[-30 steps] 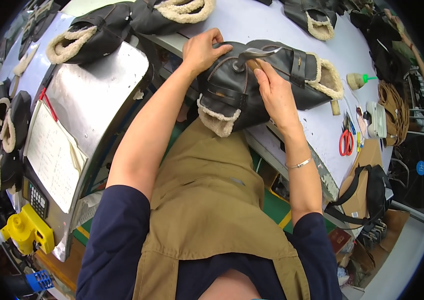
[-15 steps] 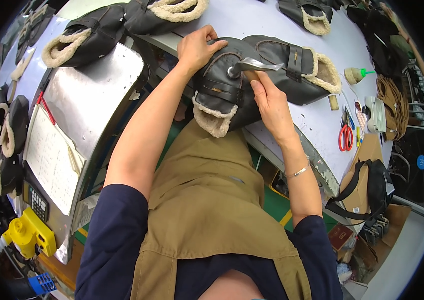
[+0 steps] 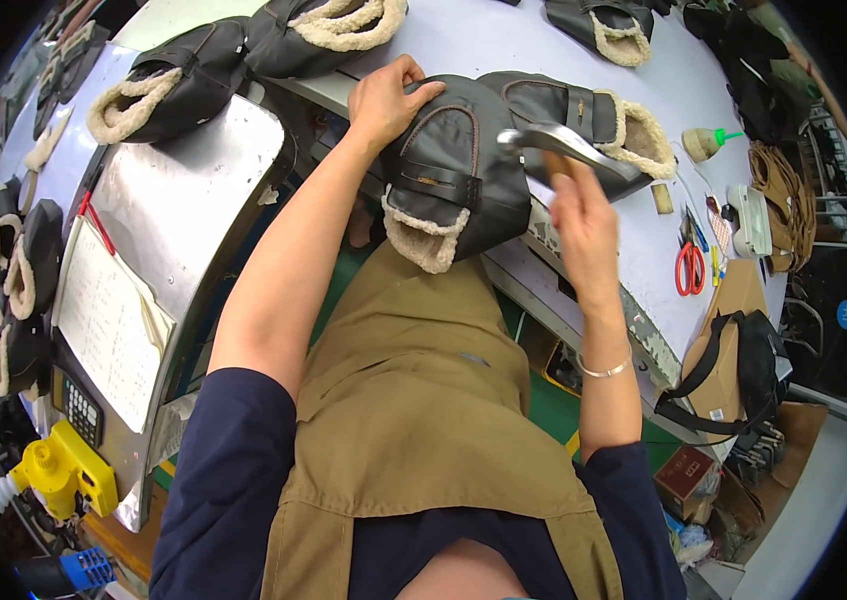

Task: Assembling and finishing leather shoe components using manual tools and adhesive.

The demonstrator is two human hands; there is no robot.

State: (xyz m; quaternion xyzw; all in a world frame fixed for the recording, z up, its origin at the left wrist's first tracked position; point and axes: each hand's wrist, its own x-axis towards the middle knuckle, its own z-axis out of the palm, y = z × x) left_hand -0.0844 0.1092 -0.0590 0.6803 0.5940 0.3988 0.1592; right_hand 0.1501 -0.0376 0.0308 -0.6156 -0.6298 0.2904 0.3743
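A black leather shoe with cream fleece lining stands at the table's near edge, its opening toward me. My left hand grips its toe, thumb bent over the upper, fingers along the far left side. In my right hand is a hammer with a metal head and wooden handle, raised to the right of the shoe and apart from it. The hand is slightly smeared by motion. Partly behind the hammer lies a second black fleece-lined shoe, its opening to the right.
More fleece-lined shoes stand at the far left and far edge. A metal-topped stand with an open notebook is left. Red-handled scissors, a green-tipped bottle and a black bag lie right.
My right hand has lifted the hammer off the near shoe's upper and swung it to the right. My left hand keeps its hold on the toe.
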